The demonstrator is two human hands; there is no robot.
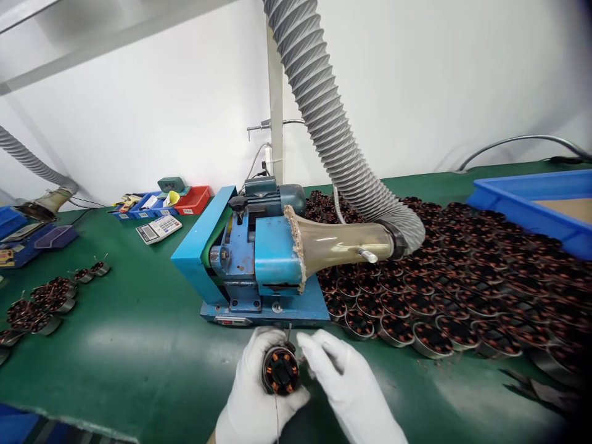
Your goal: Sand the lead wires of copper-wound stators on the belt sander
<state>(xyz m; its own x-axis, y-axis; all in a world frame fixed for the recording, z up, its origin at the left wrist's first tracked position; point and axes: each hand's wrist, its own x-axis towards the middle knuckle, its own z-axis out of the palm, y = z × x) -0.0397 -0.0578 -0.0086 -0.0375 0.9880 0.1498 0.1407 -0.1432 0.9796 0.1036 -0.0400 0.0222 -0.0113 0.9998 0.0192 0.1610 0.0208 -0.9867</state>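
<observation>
Both my hands wear white gloves near the front edge of the green table point(139, 345). My left hand point(252, 394) is closed round a motor stator point(280, 370), a metal ring with copper windings inside. My right hand point(340, 382) pinches at the stator's right side, where thin wire leads stick up; what the fingertips hold is too small to name. Just behind my hands stands a small blue machine point(252, 259) with a clear funnel hood point(337, 243) on its right.
A grey ribbed hose point(324, 117) joins the funnel. Several stators point(462, 290) cover the table at right, several more point(41, 302) lie at left. A blue tray point(531, 206) sits far right. A calculator point(158, 228) and small bins point(160, 202) stand behind.
</observation>
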